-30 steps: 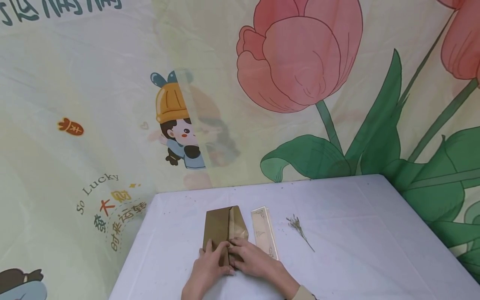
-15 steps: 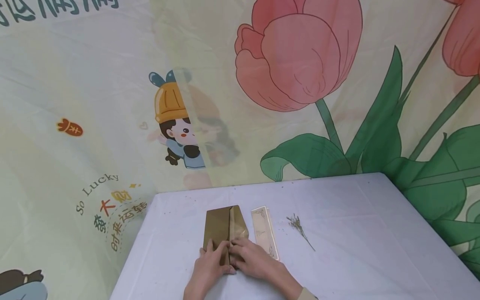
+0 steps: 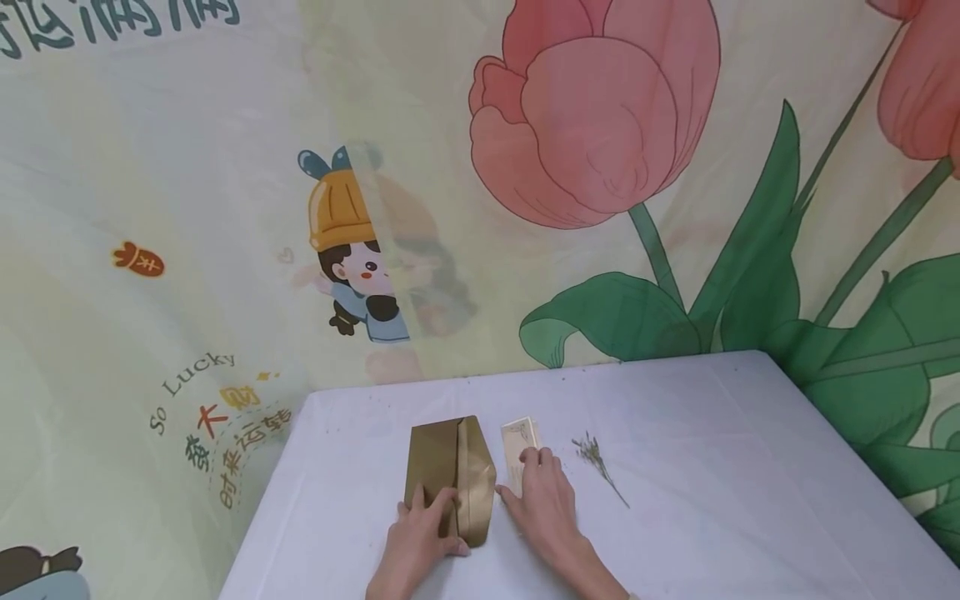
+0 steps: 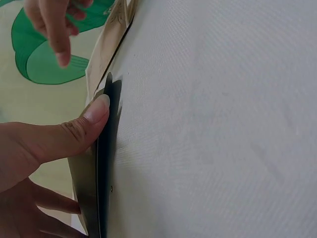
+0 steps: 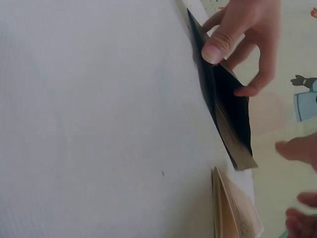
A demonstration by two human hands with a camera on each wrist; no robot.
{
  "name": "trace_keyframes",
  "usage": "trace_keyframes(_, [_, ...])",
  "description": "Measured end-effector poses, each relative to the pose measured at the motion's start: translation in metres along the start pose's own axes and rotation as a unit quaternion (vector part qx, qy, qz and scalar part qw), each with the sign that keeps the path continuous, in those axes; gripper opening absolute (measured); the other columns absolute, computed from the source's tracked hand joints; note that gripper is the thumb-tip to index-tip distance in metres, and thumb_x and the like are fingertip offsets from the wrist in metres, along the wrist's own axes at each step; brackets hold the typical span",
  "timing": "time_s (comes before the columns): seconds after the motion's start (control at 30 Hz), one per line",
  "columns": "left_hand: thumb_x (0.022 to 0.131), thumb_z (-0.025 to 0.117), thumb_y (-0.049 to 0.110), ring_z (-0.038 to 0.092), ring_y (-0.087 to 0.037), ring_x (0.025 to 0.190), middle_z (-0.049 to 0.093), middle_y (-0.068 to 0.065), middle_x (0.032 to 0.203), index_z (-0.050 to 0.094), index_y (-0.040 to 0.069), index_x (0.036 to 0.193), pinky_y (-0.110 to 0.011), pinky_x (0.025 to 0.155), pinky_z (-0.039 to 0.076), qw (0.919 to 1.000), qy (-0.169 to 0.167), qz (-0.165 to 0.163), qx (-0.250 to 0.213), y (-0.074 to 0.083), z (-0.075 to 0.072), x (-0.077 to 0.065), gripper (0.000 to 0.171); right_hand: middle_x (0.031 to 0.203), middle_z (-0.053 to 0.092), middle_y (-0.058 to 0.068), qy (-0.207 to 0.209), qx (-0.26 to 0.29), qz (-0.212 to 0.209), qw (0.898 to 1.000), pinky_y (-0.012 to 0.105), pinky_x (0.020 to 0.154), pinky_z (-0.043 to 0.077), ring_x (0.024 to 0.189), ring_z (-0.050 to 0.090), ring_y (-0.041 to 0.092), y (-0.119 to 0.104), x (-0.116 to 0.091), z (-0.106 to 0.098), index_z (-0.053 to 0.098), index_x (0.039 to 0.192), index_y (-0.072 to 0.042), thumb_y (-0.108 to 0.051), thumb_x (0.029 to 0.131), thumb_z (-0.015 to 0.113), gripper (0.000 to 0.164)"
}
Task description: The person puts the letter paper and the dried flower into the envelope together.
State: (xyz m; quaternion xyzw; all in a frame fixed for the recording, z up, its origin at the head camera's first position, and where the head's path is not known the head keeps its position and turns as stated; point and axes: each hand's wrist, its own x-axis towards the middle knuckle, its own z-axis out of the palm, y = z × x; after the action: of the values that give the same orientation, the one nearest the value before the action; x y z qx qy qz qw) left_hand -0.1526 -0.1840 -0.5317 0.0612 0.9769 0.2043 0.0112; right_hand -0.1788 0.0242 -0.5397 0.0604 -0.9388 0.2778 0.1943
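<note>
A golden-brown paper envelope (image 3: 435,450) lies on the table with its flap (image 3: 476,487) folded out to the right. My left hand (image 3: 422,533) holds its near left part, thumb on the near edge and fingers on the upper face. In the right wrist view, the envelope's dark mouth (image 5: 232,99) gapes between that thumb and index finger. My right hand (image 3: 547,508) hovers over a folded cream card (image 3: 517,433) with printed ornament, fingers loosely bent and holding nothing. The card's lower part is hidden behind this hand. From the side, the card (image 5: 237,210) stands slightly parted at its fold.
A small dried flower sprig (image 3: 592,452) lies right of the card. White cloth covers the table (image 3: 712,483), whose back edge meets a printed curtain (image 3: 420,83) with tulips and a cartoon figure.
My right hand has left the envelope's flap and moved right, over the card. The flap now shows in full. My left hand stays on the envelope.
</note>
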Motion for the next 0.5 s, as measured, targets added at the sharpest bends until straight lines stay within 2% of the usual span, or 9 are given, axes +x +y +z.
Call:
trace_keyframes(0.1, [0.063,0.094,0.042,0.051,-0.072,0.112,0.046,-0.045,0.141,0.061,0.025,0.119,-0.065,0.069,0.053,1.0000,0.004,0.001,0.000,-0.001,-0.001,-0.001,0.067,0.087,0.049,0.008,0.003,-0.030,0.038,0.999,0.029,0.056,0.040,0.072,0.045,0.018,0.005,-0.001,0.000,0.056,0.108,-0.001,-0.042,0.070,0.095,0.068])
trace_keyframes(0.27, [0.064,0.093,0.042,0.047,-0.076,0.115,0.045,-0.046,0.141,0.061,0.024,0.122,-0.067,0.071,0.053,1.0000,0.003,0.000,0.003,-0.002,-0.002,0.000,0.068,0.086,0.046,0.011,-0.024,-0.049,0.054,0.997,0.031,0.054,0.038,0.071,0.044,0.021,0.010,-0.002,0.005,0.053,0.108,0.002,-0.049,0.067,0.094,0.078])
trace_keyframes(0.5, [0.065,0.092,0.043,0.050,-0.072,0.115,0.044,-0.044,0.143,0.059,0.027,0.122,-0.064,0.070,0.053,1.0000,-0.001,-0.001,-0.003,-0.002,0.001,-0.001,0.068,0.082,0.047,0.013,-0.055,-0.048,0.063,0.995,0.033,0.051,0.038,0.070,0.046,0.023,0.008,-0.005,0.013,0.053,0.110,0.003,-0.040,0.066,0.097,0.076])
